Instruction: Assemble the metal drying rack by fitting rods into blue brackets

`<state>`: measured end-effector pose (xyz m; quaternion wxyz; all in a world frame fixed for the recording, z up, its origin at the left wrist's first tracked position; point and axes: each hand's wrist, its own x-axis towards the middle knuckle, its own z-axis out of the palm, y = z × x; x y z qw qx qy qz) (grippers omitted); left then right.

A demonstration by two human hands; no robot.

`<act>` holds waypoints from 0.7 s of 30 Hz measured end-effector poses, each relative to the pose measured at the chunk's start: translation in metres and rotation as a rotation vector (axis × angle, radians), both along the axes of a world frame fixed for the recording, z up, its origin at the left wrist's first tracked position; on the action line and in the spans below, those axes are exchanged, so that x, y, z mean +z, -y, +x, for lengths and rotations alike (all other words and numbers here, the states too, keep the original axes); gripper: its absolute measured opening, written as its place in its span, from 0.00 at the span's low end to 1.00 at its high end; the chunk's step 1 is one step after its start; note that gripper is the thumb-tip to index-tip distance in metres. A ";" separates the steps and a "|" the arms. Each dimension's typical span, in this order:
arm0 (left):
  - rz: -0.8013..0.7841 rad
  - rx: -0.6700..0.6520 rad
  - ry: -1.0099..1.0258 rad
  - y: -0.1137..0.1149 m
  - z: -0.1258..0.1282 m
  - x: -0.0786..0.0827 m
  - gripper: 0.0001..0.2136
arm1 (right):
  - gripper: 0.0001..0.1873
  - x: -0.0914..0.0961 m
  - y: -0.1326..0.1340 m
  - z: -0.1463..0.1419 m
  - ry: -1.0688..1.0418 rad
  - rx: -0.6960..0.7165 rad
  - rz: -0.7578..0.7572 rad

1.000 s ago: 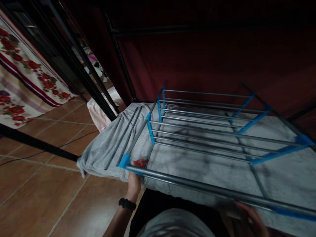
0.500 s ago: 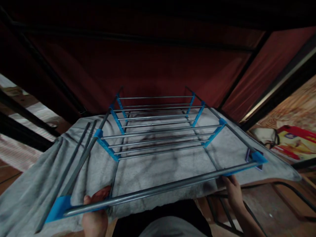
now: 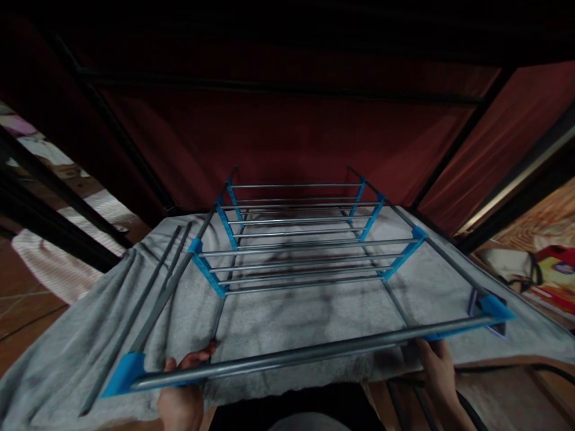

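A rack of grey metal tubes with blue plastic brackets [image 3: 209, 272] lies across the grey blanket, its thick near crossbar [image 3: 314, 352] towards me. My left hand [image 3: 182, 392] is closed round the blue end piece at the left of this bar, with the thumb and fingers showing beyond it. On the right, my right hand [image 3: 435, 365] grips the matching blue end piece [image 3: 496, 308] from below; part of its fingers is hidden under the bar. Thinner rods run between the side brackets farther back. Loose grey tubes [image 3: 135, 317] lie beside the rack's left side.
The grey blanket [image 3: 309, 317] covers the surface under the rack. A dark flat object with a purple edge [image 3: 474, 304] lies near the right corner. Dark red fabric [image 3: 287, 131] on a black frame stands behind. A red and yellow package [image 3: 557, 275] sits at right.
The whole view has shifted, so the rack, blanket and hands appear farther right. Both hands keep their hold on the rack's near end.
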<state>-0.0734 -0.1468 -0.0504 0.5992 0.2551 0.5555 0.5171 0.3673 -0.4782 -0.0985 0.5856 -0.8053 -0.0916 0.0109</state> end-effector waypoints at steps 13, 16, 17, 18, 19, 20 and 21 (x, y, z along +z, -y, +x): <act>0.037 -0.058 -0.049 0.005 -0.003 -0.003 0.21 | 0.24 0.011 -0.007 -0.006 -0.133 -0.099 -0.118; 0.066 -0.079 -0.084 0.005 -0.007 -0.001 0.22 | 0.26 0.023 -0.011 -0.012 -0.141 -0.125 -0.107; 0.082 -0.072 -0.111 0.004 -0.009 -0.001 0.21 | 0.27 0.026 -0.011 -0.015 -0.150 -0.116 -0.102; 0.100 -0.061 -0.145 0.003 -0.012 -0.001 0.20 | 0.26 0.028 -0.011 -0.018 -0.160 -0.104 -0.100; 0.118 -0.045 -0.183 0.001 -0.016 -0.001 0.20 | 0.26 0.029 -0.010 -0.022 -0.170 -0.087 -0.103; 0.139 -0.028 -0.223 -0.001 -0.020 -0.002 0.20 | 0.25 0.030 -0.009 -0.025 -0.178 -0.063 -0.110; 0.163 -0.018 -0.271 -0.004 -0.026 -0.002 0.20 | 0.24 0.031 -0.007 -0.028 -0.181 -0.035 -0.119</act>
